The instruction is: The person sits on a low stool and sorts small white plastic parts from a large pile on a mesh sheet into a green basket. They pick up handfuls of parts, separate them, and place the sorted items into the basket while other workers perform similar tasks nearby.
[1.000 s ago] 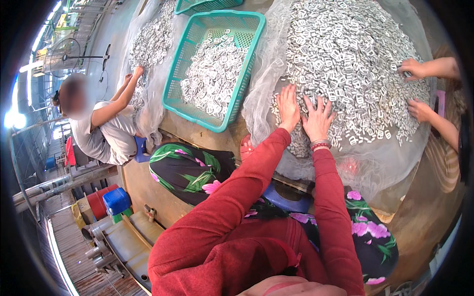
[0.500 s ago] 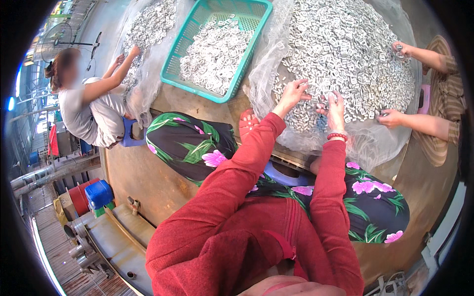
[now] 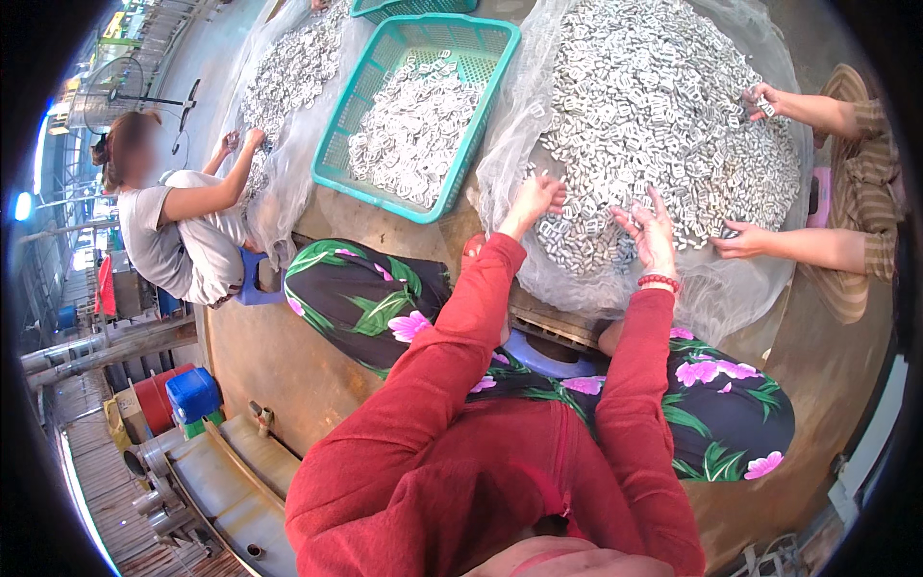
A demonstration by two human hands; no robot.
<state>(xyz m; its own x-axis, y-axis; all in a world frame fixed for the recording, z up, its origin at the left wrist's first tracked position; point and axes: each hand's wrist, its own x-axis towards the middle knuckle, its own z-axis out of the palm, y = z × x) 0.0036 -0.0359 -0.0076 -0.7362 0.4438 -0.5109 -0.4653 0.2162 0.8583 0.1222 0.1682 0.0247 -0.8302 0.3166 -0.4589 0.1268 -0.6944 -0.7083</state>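
My left hand [image 3: 536,200] is at the left edge of a big heap of small silvery metal pieces [image 3: 654,106], many shaped like slotted buckles. Its fingers are loosely bent and a little apart, and I make out nothing held in them. Over the near side of the heap is my right hand [image 3: 646,231], fingers spread, a red bead bracelet [image 3: 659,282] at its wrist. Whether a small piece lies against its palm is too fine to tell. Clear plastic sheeting [image 3: 507,163] lies under the heap.
A green perforated basket [image 3: 320,159] holds similar pieces, with another green basket [image 3: 413,8] behind it. On the right, another person's hands [image 3: 745,240] work at the same heap. A seated person [image 3: 178,216] sorts a second heap [image 3: 288,87] at the left. I sit on a blue stool [image 3: 548,358].
My left hand has moved left, toward the heap's edge. My right hand's fingers have spread apart from a closer grip. The co-worker's lower hand on the right has shifted slightly left.
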